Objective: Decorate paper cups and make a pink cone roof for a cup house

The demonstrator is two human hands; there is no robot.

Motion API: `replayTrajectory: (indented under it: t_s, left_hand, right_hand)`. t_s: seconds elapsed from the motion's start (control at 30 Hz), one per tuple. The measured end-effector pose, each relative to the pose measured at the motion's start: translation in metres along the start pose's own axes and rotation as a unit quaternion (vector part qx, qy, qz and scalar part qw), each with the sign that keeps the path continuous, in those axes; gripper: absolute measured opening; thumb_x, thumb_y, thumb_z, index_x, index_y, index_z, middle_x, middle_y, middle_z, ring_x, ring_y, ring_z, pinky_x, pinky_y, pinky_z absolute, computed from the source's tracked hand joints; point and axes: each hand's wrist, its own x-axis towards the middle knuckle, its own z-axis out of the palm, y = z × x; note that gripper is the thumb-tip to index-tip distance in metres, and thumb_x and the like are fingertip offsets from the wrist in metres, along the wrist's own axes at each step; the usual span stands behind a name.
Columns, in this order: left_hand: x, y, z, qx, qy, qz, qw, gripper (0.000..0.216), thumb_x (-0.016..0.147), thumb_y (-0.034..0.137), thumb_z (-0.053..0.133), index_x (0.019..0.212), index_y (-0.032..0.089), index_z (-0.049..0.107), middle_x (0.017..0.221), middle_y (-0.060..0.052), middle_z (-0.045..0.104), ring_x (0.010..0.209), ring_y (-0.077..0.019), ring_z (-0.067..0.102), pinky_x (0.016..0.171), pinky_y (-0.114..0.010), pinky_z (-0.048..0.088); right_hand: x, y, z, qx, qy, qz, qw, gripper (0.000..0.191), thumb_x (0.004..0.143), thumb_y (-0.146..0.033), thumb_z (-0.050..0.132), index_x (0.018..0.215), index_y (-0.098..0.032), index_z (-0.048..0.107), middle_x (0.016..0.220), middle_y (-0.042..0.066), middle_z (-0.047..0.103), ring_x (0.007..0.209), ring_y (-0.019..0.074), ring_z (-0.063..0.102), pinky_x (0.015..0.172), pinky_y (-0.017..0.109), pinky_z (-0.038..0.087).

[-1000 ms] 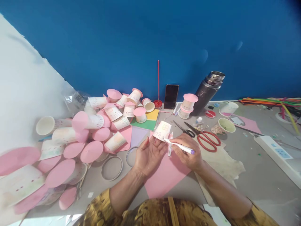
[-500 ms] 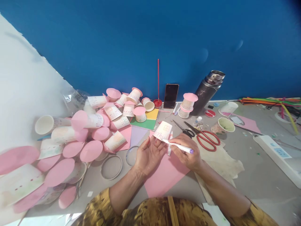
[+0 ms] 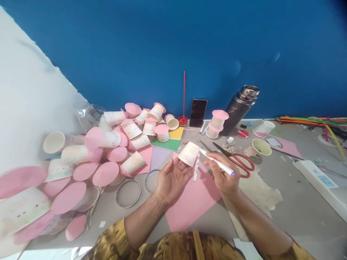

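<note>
A white paper cup (image 3: 189, 153), upside down, bears purple pen strokes and a faint yellow window drawing. My left hand (image 3: 173, 180) holds it from below, palm up, its fingertips partly hidden at the cup's rim. My right hand (image 3: 222, 175) grips a white marker pen (image 3: 221, 164) with a purple end, its tip just off the cup's right side. Another white marker (image 3: 196, 169) lies between the hands, over the pink paper sheet (image 3: 189, 206).
Many decorated cups with pink paper discs (image 3: 105, 174) crowd the left. Rings of tape (image 3: 128, 193) lie near my left forearm. Red-handled scissors (image 3: 241, 164), a cloth (image 3: 260, 191), a dark flask (image 3: 238, 112) and a power strip (image 3: 320, 180) are to the right. A phone (image 3: 198, 113) leans on the wall.
My right hand has drawn the marker right, away from the cup's lower edge. The cup has turned a little in my left hand, and the view has shifted slightly.
</note>
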Motion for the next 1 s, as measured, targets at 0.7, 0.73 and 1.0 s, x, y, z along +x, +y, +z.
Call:
replayTrajectory:
  t_s: [0.7, 0.73, 1.0]
  left_hand:
    - [0.002, 0.019, 0.003, 0.027, 0.044, 0.043, 0.998, 0.039, 0.100, 0.039, 0.047, 0.119, 0.012, 0.068, 0.120, -0.018, 0.075, 0.101, -0.0295, 0.072, 0.083, -0.044, 0.057]
    - [0.003, 0.019, 0.003, 0.032, 0.056, 0.045, 0.997, 0.037, 0.101, 0.039, 0.046, 0.115, 0.012, 0.069, 0.119, -0.017, 0.076, 0.099, -0.0286, 0.072, 0.081, -0.042, 0.057]
    - [0.007, 0.016, 0.006, 0.065, 0.149, 0.101, 0.981, 0.027, 0.100, 0.029, 0.049, 0.083, 0.017, 0.066, 0.091, -0.009, 0.076, 0.081, -0.0217, 0.070, 0.069, -0.033, 0.053]
  right_hand:
    - [0.001, 0.032, -0.013, -0.417, -0.377, 0.056, 0.825, 0.068, 0.079, 0.006, 0.050, 0.143, -0.016, 0.056, 0.114, 0.015, 0.069, 0.111, 0.0334, 0.059, 0.090, 0.040, 0.046]
    - [0.002, 0.030, -0.013, -0.424, -0.389, 0.059, 0.816, 0.065, 0.079, 0.006, 0.050, 0.140, -0.016, 0.058, 0.110, 0.014, 0.069, 0.108, 0.0330, 0.060, 0.087, 0.039, 0.045]
    - [0.004, 0.025, -0.007, -0.425, -0.398, 0.081, 0.809, 0.046, 0.087, -0.002, 0.056, 0.129, -0.017, 0.066, 0.107, 0.013, 0.071, 0.108, 0.0314, 0.061, 0.082, 0.036, 0.040]
